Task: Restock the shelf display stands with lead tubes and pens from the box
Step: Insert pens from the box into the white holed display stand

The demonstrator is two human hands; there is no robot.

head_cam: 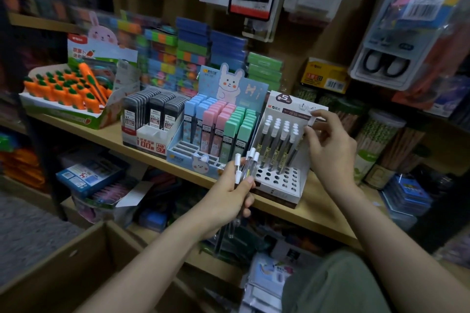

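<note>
White stand [277, 185] half-filled with tubes [276, 142] — left hand [229, 201] gripping more.

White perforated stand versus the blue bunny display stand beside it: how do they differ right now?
The white perforated stand takes round clear white-capped tubes in holes; the blue bunny display stand takes flat pastel-capped cases in slots. The white one's empty front holes far outnumber the blue one's few empty front slots. The right hand touches only the white one. Both sit on the wooden shelf.

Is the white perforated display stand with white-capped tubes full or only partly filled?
Partly filled: the white perforated display stand holds white-capped tubes in its back rows, while its front holes sit empty.
</note>
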